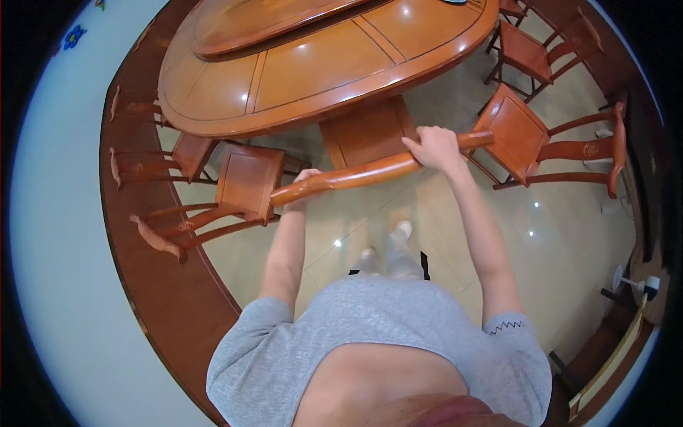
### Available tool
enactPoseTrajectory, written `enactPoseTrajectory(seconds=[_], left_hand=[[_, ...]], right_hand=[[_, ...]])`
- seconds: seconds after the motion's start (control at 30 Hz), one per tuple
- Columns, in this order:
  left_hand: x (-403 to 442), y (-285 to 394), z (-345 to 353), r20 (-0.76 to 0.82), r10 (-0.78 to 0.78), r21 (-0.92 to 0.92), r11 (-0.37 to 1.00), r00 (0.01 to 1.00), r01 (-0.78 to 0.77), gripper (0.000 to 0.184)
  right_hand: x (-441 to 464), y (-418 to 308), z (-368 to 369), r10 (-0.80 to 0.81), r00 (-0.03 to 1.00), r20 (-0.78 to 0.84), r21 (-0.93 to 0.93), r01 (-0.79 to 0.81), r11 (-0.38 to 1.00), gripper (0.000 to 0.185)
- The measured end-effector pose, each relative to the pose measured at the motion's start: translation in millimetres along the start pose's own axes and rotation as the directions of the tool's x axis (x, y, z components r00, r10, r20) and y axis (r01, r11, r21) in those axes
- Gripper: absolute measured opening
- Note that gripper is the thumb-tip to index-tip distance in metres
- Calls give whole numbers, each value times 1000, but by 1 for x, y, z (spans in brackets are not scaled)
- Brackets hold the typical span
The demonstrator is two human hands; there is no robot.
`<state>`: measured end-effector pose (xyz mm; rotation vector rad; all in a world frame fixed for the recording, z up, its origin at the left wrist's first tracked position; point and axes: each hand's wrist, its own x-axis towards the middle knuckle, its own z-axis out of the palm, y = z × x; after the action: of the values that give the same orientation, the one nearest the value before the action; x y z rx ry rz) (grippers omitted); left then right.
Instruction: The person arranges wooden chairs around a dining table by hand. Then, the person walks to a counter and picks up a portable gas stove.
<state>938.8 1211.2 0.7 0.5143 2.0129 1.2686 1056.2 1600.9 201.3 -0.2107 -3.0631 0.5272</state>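
A wooden chair stands in front of me with its back toward me; its curved top rail (370,173) runs across the middle of the view, and its seat (370,135) reaches under the table edge. My left hand (306,183) is closed round the rail near its left end, with the fingers partly hidden behind the wood. Nearer the right end, my right hand (435,148) grips the same rail from above. Beyond the chair is a large round wooden table (313,92) with a raised turntable (263,25) on top.
Matching chairs stand around the table: one at the left (245,181), one at the right (512,135), and another farther back (526,53). Brown wall panelling (146,249) curves along the left. A white fan-like object (620,277) is at the lower right. The floor (334,260) is shiny tile.
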Motion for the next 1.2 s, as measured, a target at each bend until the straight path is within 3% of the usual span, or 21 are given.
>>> enactPoseTrajectory(seconds=[0.03,0.07,0.1,0.17,0.2,0.3,0.33,0.4,0.63,0.83,0.93,0.97,1.07,1.2], left_hand=[[-22,28,23,-51,-73,-450,892,996,43,29],[-37,38,42,-67,-155,-805,593,986,38,26],[-46,32,53,-80,-160,-809,588,984,30,26],[-63,19,71,51,-86,-920,384,995,80,20],[-74,13,83,41,-86,-923,377,995,70,20],[-109,10,123,-220,-11,-748,643,975,-162,18],[-118,16,132,-169,-126,-861,501,978,-84,16],[-137,22,148,-81,-228,-940,341,970,1,13],[-187,-37,191,-4,-436,-976,199,900,92,16],[-221,-69,208,-21,-394,-934,336,919,123,14],[-246,-46,213,-29,-307,-934,347,951,84,13],[-246,-48,208,17,-320,-923,359,947,137,13],[-261,-42,213,-75,-207,-916,402,975,15,12],[-271,-45,220,-112,-191,-921,388,975,-30,11]], right_hand=[[-9,4,1,-6,996,90,0,6,1000,49],[-20,8,5,-12,984,180,0,13,1000,51],[-33,12,9,-27,982,186,0,27,1000,51],[-66,15,18,-30,980,198,7,29,1000,53],[-81,15,20,-41,979,201,3,41,999,53],[-127,12,19,-20,974,225,-52,32,998,55],[-143,14,22,-24,974,223,-44,35,998,55],[-176,17,37,-33,976,216,-53,45,998,55],[-293,-1,92,-38,966,256,-45,51,998,55],[-344,-16,88,-38,969,246,-16,43,999,55],[-353,-22,74,-22,963,267,5,21,1000,56],[-354,-25,71,1,951,310,-18,5,1000,56],[-362,-31,60,-15,953,303,-12,19,1000,58],[-374,-38,48,-23,957,290,11,21,1000,59]])
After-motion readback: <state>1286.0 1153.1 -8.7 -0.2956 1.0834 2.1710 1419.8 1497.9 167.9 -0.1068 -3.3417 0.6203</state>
